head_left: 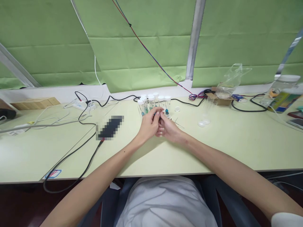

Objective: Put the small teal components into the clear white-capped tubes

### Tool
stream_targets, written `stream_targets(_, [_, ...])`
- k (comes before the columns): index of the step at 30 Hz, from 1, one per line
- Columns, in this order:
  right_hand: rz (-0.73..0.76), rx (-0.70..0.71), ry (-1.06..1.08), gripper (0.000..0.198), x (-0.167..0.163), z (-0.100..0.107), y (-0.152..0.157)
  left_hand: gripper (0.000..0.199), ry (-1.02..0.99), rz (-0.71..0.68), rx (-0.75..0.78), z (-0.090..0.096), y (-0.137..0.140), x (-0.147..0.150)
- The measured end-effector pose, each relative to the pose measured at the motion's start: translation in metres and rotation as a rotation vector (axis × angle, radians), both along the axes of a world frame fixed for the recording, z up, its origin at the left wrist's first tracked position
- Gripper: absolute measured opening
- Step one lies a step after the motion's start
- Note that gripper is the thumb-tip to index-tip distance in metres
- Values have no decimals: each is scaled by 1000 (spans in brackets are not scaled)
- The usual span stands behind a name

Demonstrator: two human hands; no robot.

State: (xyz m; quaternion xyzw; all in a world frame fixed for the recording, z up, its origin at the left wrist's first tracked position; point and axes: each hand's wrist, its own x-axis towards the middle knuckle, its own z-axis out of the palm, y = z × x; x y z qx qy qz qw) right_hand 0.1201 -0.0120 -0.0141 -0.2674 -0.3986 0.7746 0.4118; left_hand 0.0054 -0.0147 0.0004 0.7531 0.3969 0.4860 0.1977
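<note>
Touching: L hand (pixel 150 122) & R hand (pixel 167 126), fingers curled, contents hidden, can't tell grip. Clear cylindrical white-capped tubes (pixel 151 101) w/ teal pcs. (pixel 167 111) just beyond, on pale-green tabletop (pixel 189 154). Blue-bordered white sticker (pixel 53 173): red writing illegible.

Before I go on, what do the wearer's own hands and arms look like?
The left hand and right hand are bare, without gloves. No watch or bracelet shows on either wrist. A small spot marks the left forearm; a white sleeve edges the right arm.
</note>
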Motion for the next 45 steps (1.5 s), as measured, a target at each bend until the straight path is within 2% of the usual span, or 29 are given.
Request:
stream_targets(18, [-52,-13,-50,54,-2,2,-3,30,33,11,-27,-1,-1,1])
stream_targets(34, [-80,15,-59,55,-3,2,-4,32,38,-6,-38,-2,1,1])
stream_targets(45, [-29,-100,27,62,-2,-1,0,29,28,-49,7,-3,3,-1])
